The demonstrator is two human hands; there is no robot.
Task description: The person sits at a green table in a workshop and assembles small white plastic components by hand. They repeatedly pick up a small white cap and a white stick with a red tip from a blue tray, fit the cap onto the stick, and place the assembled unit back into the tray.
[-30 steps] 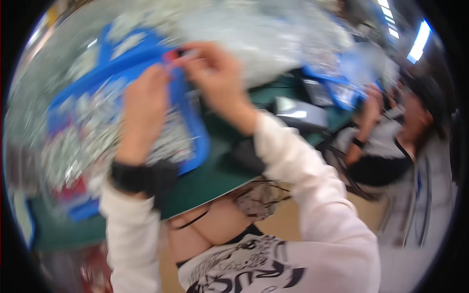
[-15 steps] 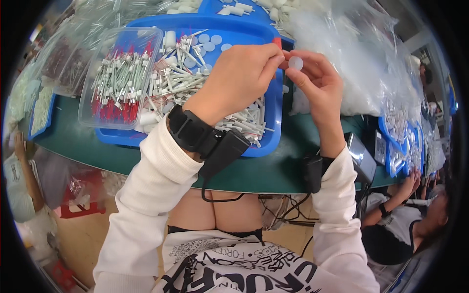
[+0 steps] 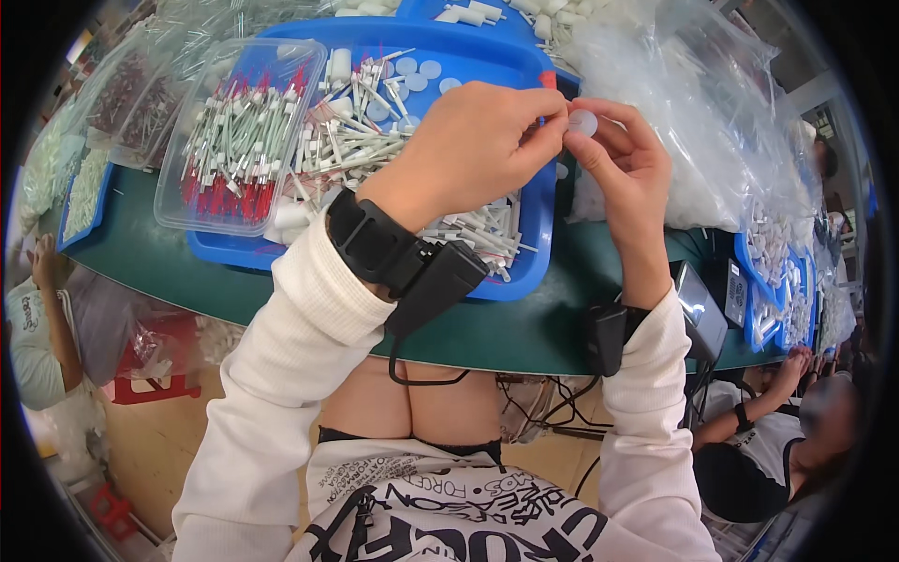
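A dark green tabletop (image 3: 524,328) with a curved front edge spreads before the seated person, over a tan floor (image 3: 215,440). A co-worker in a black-and-white top (image 3: 749,459) sits to the right; another person in a pale shirt (image 3: 42,328) is at the far left, near a red plastic crate-like object (image 3: 150,389).

The person's cream sleeves are ribbed, with a stiff black strap (image 3: 365,248) around the left wrist. The right hand (image 3: 620,155) has its thumb and fingers clamped on a smooth, translucent white plastic disc (image 3: 582,122), above the table just beyond the tray's right edge. The left hand (image 3: 487,140) meets it there, thumb and forefinger together in a pinch; what lies between them I cannot tell. A small red piece (image 3: 548,81) shows just past those fingertips.

Beneath the left hand is a shallow blue plastic tray (image 3: 536,258), strewn with slim white rod-like pieces (image 3: 351,150) and flat, pale round discs (image 3: 431,69). A clear rectangular plastic box (image 3: 170,192), overlapping the tray's left side, is packed with thin white-and-red pieces (image 3: 239,140). Right of the hands bulges a crinkled clear plastic bag (image 3: 684,112) with whitish contents.
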